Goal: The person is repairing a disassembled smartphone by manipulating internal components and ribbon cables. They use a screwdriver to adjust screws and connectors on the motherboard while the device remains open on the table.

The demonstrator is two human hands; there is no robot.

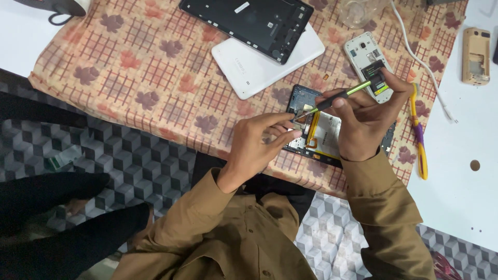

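An opened tablet (306, 98) with its battery and boards exposed lies on a patterned cloth (155, 78) near the table's front edge. My right hand (363, 119) rests over it and grips a green and black screwdriver (337, 97), tip pointing left and down into the tablet's upper left part. My left hand (257, 142) sits at the tablet's left edge, thumb and forefinger pinched close to the screwdriver tip; whether they hold something small I cannot tell. Brown sleeves cover both arms.
A white tablet back cover (249, 65) and a black frame (249, 23) lie behind. A white phone without its back (365, 57), yellow and purple tweezers (417, 129), a white cable (425, 67), a beige phone shell (475, 54) and a glass (358, 11) sit to the right.
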